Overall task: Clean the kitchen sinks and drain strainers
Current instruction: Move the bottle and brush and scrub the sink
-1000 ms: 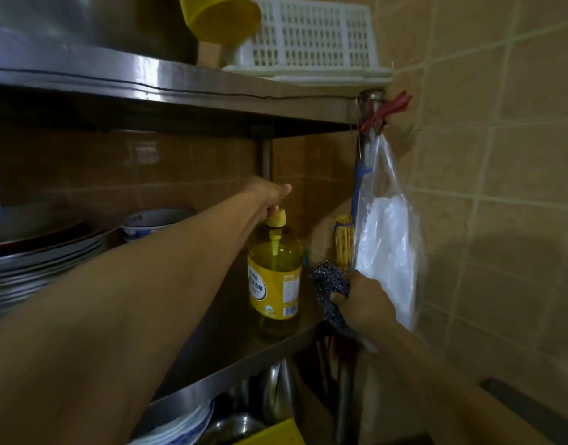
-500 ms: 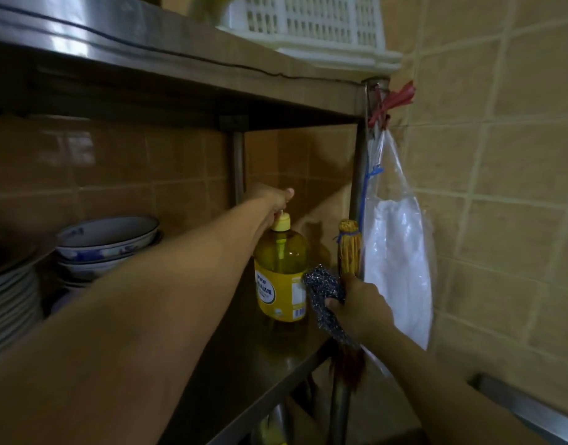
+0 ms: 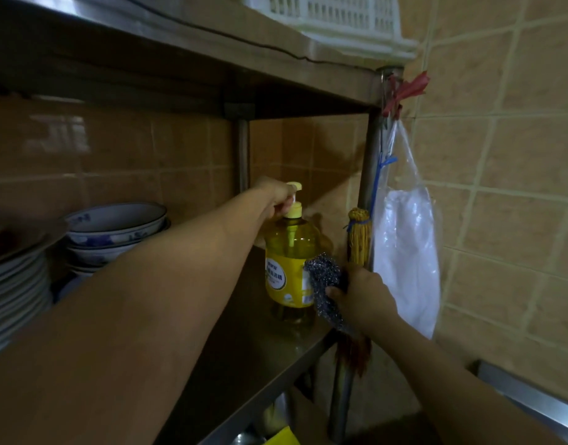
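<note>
A yellow dish-soap pump bottle (image 3: 289,268) stands on the steel shelf (image 3: 260,354) near its right end. My left hand (image 3: 276,195) reaches over the bottle, and its fingers curl around the raised pump head (image 3: 294,187). My right hand (image 3: 361,295) grips a dark steel-wool scourer (image 3: 324,281) right beside the bottle's label, below the spout. The sinks and strainers are out of sight, apart from a steel edge (image 3: 526,399) at the lower right.
Stacked bowls (image 3: 115,229) and plates (image 3: 16,284) fill the shelf's left side. A straw brush (image 3: 359,236) and a clear plastic bag (image 3: 404,245) hang from the shelf post (image 3: 371,168). A white basket (image 3: 337,17) sits on the upper shelf, and the tiled wall is close on the right.
The pump head has risen from its pressed-down position, with my left hand still on it. My right hand has kept the scourer by the bottle. The camera has tilted down and shifted left.
</note>
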Motion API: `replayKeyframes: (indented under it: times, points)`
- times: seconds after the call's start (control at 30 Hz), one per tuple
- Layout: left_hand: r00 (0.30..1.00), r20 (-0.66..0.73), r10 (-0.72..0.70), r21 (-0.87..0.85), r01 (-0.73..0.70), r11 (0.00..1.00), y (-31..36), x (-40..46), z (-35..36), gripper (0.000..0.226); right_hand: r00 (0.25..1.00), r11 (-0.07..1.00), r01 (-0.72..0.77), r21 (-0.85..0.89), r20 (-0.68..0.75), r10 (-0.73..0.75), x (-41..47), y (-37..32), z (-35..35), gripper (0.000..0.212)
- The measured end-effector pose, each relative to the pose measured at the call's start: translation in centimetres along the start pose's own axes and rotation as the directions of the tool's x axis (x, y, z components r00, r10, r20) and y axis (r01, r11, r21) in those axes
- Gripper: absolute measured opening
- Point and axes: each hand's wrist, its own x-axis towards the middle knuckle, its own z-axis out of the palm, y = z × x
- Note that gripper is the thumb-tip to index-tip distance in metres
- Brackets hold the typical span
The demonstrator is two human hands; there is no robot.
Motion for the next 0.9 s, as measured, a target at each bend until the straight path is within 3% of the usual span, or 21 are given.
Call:
replayKeyframes:
  times: [0.2,0.4,0.73,0.9]
  points:
    - [0.996,-0.062,-0.062,0.174,0.072,0.982,-3.1,-3.0,-4.0,0.021,0.997,0.997,0.077,0.021,-0.007,-0.077,-0.9,-2.7,1.1,0.039]
    - [0.984,-0.044,-0.174,0.222,0.179,0.958,-8.1,-5.3,-6.7,0.013,0.992,0.992,0.129,-0.017,-0.008,-0.129,-1.4,-6.2,3.8,0.045]
    - [0.979,-0.078,-0.187,0.219,0.2,0.955,-11.8,-6.9,-7.9,0.022,0.979,0.923,0.199,-0.329,0.109,-0.172,-1.3,-7.8,10.6,0.034]
    - [0.978,-0.078,-0.192,0.24,0.205,0.949,-12.5,-7.0,-7.6,0.026,0.973,0.96,0.181,-0.216,0.181,-0.142,-1.5,-7.1,10.9,0.05]
